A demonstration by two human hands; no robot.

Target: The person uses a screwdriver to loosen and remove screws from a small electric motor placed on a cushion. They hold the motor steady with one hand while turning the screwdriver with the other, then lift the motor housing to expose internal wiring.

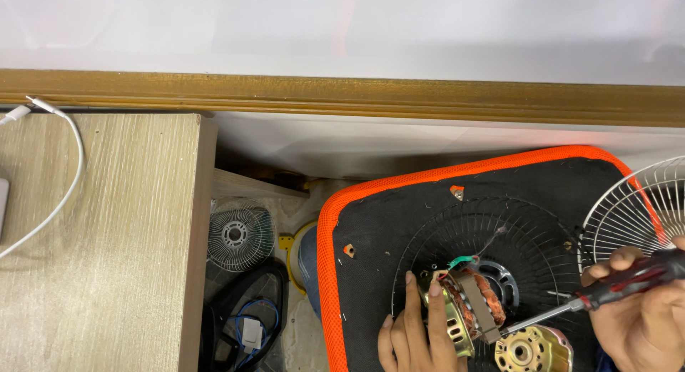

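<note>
The brass-coloured electric motor with exposed copper windings (467,308) is set on its side near the lower edge of the black pad with the orange mesh border (371,222), on top of a dark wire fan guard (499,229) laid flat on that pad. The motor is steadied from its left by the left hand (417,333): the fingers are extended and pressed against the metal end housing, not closed around it.

The red-and-black-handled screwdriver (614,286) is held in the right hand (642,311), whose fingers are wrapped fully around the handle. The long axis of the tool runs from upper right down to lower left, and the steel shaft is directed at the lower right side of the motor, where the tip meets or nearly meets the grey band over the windings; actual contact cannot be confirmed.

The motor therefore lies to the left of and slightly below the right hand, along the line of the shaft. The left hand is the nearer of the two, being in direct contact.

A separate gold-coloured round end cap (531,350) rests just beside the motor, below the shaft. A white wire fan guard (635,208) overlaps the right edge of the pad.
</note>
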